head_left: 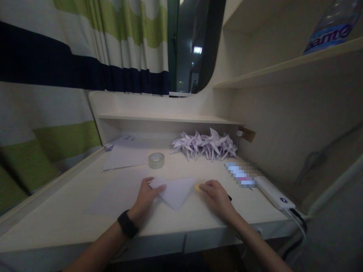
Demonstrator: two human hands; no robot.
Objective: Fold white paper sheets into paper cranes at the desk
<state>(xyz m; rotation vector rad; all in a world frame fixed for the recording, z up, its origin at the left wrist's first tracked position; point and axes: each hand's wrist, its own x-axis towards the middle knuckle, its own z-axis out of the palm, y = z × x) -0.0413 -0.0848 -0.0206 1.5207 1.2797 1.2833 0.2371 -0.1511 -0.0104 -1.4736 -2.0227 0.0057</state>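
I see the pale lilac folded paper triangle (pixel 178 193) between the hands. The left hand (pixel 146 198) is spread flat, pinning its corner. The right hand (pixel 217 196) is curled at the opposite edge, grip unclear, half-hiding a small yellow object (pixel 197 187).

Matt pale paper sheet (pixel 177 192); smooth light wood-look desk (pixel 85 211); glossy clear tape roll (pixel 156 160)
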